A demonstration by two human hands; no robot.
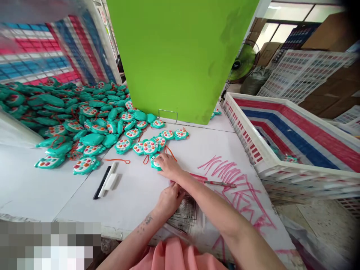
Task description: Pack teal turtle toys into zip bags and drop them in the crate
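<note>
My right hand reaches forward over a small teal toy with coloured buttons and an orange cord, its fingers curled on it. My left hand rests lower on the white table, fingers pinched on a stack of clear printed plastic bags. A large heap of the same teal toys spreads across the table's left and middle, with a row of them just beyond my right hand.
A tall green panel stands at the table's back. A white crate with red and blue stripes sits to the right. A black and white tool and a red pen lie on the table, which bears pink scribbles.
</note>
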